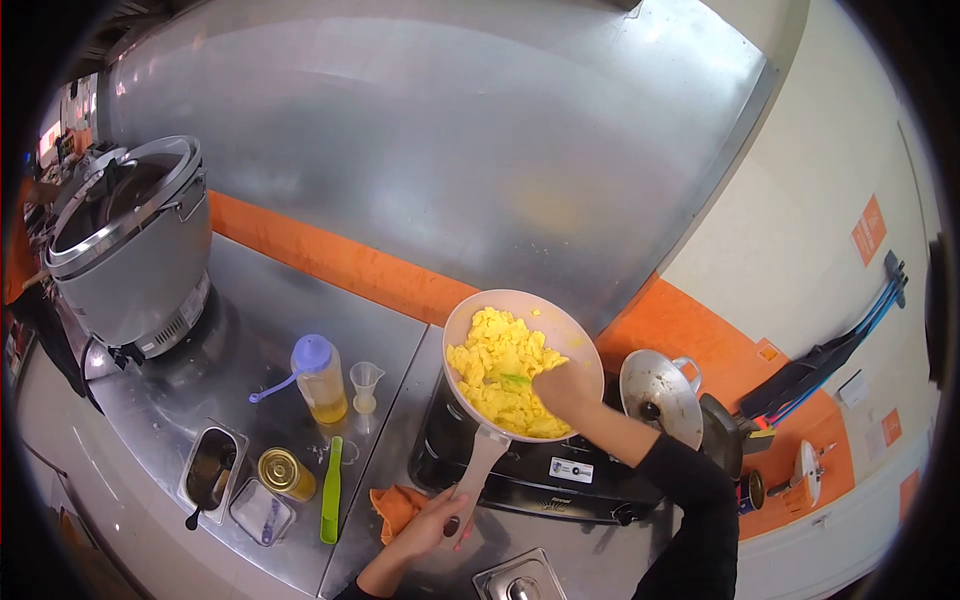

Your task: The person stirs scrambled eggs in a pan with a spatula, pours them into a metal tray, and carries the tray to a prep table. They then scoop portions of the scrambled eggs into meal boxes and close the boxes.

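A light-coloured frying pan [584,345] sits over the black portable stove [520,478], holding yellow scrambled eggs [497,352]. My left hand [428,526] is wrapped round the pan's handle near its end. Over the right side of the pan is my right hand [568,392], closed, with its back toward me. A green utensil [515,379] pokes out from its fingers into the eggs; only a short piece shows, so its exact kind is hidden. Beside my left hand lies an orange cloth [396,512].
Left of the stove stand a squeeze bottle [320,380], a small clear measuring cup [366,385], a can [285,473], metal and clear containers, and a green tool [331,490]. A big rice cooker [140,250] is farther left. A metal pot [660,395] stands right of the pan.
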A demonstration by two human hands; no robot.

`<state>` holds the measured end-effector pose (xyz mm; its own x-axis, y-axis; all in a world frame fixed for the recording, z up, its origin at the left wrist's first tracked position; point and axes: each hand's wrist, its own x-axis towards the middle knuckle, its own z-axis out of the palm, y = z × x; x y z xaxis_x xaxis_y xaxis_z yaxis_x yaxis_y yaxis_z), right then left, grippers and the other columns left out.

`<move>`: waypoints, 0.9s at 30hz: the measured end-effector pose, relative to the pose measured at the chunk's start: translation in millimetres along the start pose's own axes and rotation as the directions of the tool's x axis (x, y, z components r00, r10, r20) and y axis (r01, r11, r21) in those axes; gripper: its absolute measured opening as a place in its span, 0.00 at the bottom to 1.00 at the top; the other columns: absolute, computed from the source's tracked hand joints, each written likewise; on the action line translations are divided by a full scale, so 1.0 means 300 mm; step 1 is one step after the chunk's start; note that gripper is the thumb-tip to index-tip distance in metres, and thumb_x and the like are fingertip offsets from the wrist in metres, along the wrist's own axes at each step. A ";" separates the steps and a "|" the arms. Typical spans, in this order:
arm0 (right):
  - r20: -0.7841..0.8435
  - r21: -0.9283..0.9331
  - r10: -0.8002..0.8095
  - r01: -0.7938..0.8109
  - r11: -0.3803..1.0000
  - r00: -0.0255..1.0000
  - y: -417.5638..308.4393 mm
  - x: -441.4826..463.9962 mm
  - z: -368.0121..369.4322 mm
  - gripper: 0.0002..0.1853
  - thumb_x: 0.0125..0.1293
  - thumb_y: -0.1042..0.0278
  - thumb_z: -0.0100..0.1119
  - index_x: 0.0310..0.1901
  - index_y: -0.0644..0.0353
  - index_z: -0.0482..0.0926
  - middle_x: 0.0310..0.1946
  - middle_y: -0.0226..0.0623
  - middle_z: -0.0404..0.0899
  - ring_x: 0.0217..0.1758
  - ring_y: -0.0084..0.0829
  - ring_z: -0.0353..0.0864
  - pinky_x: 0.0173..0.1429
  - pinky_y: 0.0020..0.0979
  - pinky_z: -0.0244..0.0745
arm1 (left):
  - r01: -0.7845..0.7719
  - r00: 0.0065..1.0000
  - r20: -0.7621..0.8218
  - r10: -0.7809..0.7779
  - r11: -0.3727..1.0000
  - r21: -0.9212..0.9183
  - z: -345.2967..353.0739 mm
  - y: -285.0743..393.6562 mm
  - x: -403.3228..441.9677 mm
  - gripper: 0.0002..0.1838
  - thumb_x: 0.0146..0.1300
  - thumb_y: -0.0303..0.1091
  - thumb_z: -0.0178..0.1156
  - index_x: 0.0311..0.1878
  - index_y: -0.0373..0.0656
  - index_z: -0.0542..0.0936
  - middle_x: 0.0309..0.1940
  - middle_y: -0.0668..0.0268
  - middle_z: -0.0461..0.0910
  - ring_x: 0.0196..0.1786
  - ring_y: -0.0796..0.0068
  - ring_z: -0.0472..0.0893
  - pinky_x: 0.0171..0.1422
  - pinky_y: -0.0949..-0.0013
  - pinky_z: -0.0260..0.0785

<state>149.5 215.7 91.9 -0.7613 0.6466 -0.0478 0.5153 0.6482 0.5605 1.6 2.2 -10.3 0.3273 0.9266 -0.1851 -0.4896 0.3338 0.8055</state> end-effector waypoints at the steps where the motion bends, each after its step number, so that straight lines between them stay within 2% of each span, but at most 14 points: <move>1: 0.064 -0.014 -0.089 0.090 0.996 0.994 -0.031 0.010 0.057 0.06 0.47 0.71 0.53 0.21 0.54 0.81 0.20 0.37 0.79 0.25 0.35 0.81 0.27 0.36 0.72 | 0.000 1.000 -0.002 0.000 1.000 0.011 -0.003 0.001 0.000 0.20 0.66 0.46 0.42 0.53 0.41 0.63 0.22 0.65 0.70 0.23 0.79 0.71 0.20 0.78 0.63; 2: 0.040 -0.007 -0.095 0.095 0.995 0.995 -0.017 0.000 0.094 0.06 0.47 0.71 0.53 0.21 0.55 0.81 0.19 0.37 0.79 0.24 0.34 0.80 0.26 0.35 0.71 | 0.005 1.000 -0.010 -0.005 1.000 -0.007 -0.004 0.001 0.001 0.20 0.66 0.46 0.42 0.53 0.41 0.63 0.22 0.65 0.70 0.23 0.79 0.71 0.20 0.78 0.63; 4: -0.005 0.007 -0.113 0.113 0.994 0.994 -0.003 -0.030 -0.023 0.06 0.48 0.71 0.53 0.20 0.57 0.80 0.19 0.37 0.79 0.22 0.33 0.80 0.25 0.33 0.70 | 0.015 0.999 -0.029 -0.016 0.999 -0.049 0.002 -0.005 0.000 0.20 0.66 0.46 0.42 0.54 0.41 0.63 0.21 0.65 0.70 0.23 0.79 0.71 0.20 0.78 0.63; 5: 0.038 0.044 -0.127 0.125 0.991 0.991 0.040 -0.016 -0.022 0.06 0.48 0.71 0.53 0.19 0.56 0.80 0.20 0.37 0.79 0.22 0.33 0.79 0.25 0.33 0.70 | 0.015 1.000 -0.026 -0.016 0.999 -0.039 0.000 -0.003 -0.002 0.20 0.66 0.46 0.42 0.54 0.41 0.63 0.22 0.65 0.70 0.23 0.79 0.71 0.20 0.78 0.63; 8: -0.070 -0.002 0.037 -0.037 0.999 0.997 0.125 0.005 -0.091 0.06 0.47 0.70 0.53 0.18 0.55 0.80 0.20 0.37 0.79 0.22 0.33 0.79 0.24 0.33 0.70 | 0.015 1.000 -0.012 -0.015 1.000 -0.027 0.007 0.010 -0.005 0.20 0.66 0.45 0.42 0.54 0.41 0.63 0.22 0.65 0.70 0.23 0.79 0.71 0.21 0.77 0.63; 11: -0.128 -0.022 0.002 -0.005 1.000 0.992 0.126 0.050 0.029 0.06 0.47 0.70 0.53 0.18 0.55 0.79 0.19 0.36 0.78 0.22 0.31 0.79 0.24 0.33 0.69 | 0.021 1.000 -0.013 -0.022 0.999 -0.041 0.018 0.025 -0.011 0.20 0.67 0.45 0.41 0.55 0.41 0.63 0.22 0.65 0.70 0.22 0.79 0.70 0.22 0.77 0.63; 14: 0.016 -0.005 -0.148 0.148 0.989 0.989 0.006 0.029 0.135 0.12 0.57 0.62 0.51 0.21 0.54 0.80 0.19 0.35 0.78 0.23 0.34 0.80 0.22 0.33 0.70 | 0.036 0.999 -0.010 -0.036 0.999 -0.025 0.005 0.016 -0.009 0.21 0.67 0.45 0.40 0.57 0.40 0.62 0.22 0.65 0.70 0.22 0.79 0.69 0.23 0.78 0.63; 15: 0.029 -0.027 -0.179 0.180 0.983 0.983 0.000 0.014 0.106 0.12 0.58 0.64 0.50 0.21 0.53 0.80 0.19 0.37 0.78 0.24 0.34 0.80 0.23 0.34 0.70 | 0.045 0.999 -0.010 -0.045 0.999 -0.021 0.000 0.009 -0.008 0.22 0.67 0.45 0.40 0.58 0.40 0.62 0.22 0.65 0.70 0.22 0.79 0.69 0.24 0.78 0.63; 18: -0.147 0.118 -0.077 0.095 0.989 0.986 0.128 -0.014 0.001 0.11 0.57 0.65 0.50 0.21 0.52 0.80 0.21 0.38 0.79 0.25 0.36 0.80 0.25 0.35 0.70 | 0.066 0.998 0.019 -0.065 0.996 -0.063 -0.006 0.003 -0.006 0.23 0.68 0.45 0.39 0.60 0.40 0.61 0.22 0.65 0.70 0.22 0.80 0.68 0.25 0.78 0.62; 20: 0.078 0.055 0.146 -0.150 0.987 0.986 0.239 0.028 -0.020 0.11 0.57 0.61 0.51 0.23 0.51 0.81 0.22 0.37 0.79 0.27 0.36 0.80 0.29 0.38 0.70 | 0.062 0.997 0.046 -0.059 0.995 -0.083 -0.007 0.000 -0.004 0.24 0.68 0.45 0.38 0.61 0.40 0.61 0.23 0.65 0.69 0.21 0.80 0.68 0.25 0.78 0.62; 22: 0.134 -0.014 0.265 -0.265 0.964 0.955 0.344 0.068 -0.006 0.09 0.56 0.61 0.52 0.25 0.51 0.81 0.25 0.32 0.80 0.33 0.31 0.79 0.41 0.35 0.65 | 0.033 0.998 0.063 -0.028 0.996 -0.078 -0.011 -0.010 0.001 0.24 0.68 0.45 0.37 0.61 0.40 0.61 0.23 0.65 0.69 0.21 0.79 0.67 0.25 0.77 0.63; 25: 0.059 -0.158 0.325 -0.313 0.937 0.944 0.434 0.139 0.061 0.09 0.56 0.61 0.51 0.26 0.50 0.81 0.27 0.31 0.80 0.37 0.30 0.78 0.44 0.36 0.62 | 0.030 0.999 0.027 -0.029 0.998 -0.055 -0.002 -0.006 0.002 0.27 0.67 0.48 0.38 0.60 0.35 0.61 0.21 0.66 0.69 0.20 0.79 0.69 0.22 0.78 0.62; 27: 0.028 -0.101 0.371 -0.367 0.925 0.928 0.435 0.218 0.171 0.08 0.56 0.62 0.51 0.29 0.49 0.81 0.30 0.31 0.80 0.40 0.30 0.76 0.47 0.36 0.61 | 0.050 0.999 0.020 -0.049 0.998 -0.043 -0.006 -0.011 0.003 0.28 0.67 0.48 0.38 0.61 0.35 0.61 0.20 0.67 0.69 0.20 0.79 0.69 0.23 0.78 0.62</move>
<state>187.2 363.2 119.4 -0.5041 0.8521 0.1407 0.7164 0.3217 0.6191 2.1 2.1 -14.2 0.3672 0.9054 -0.2132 -0.5072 0.3871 0.7700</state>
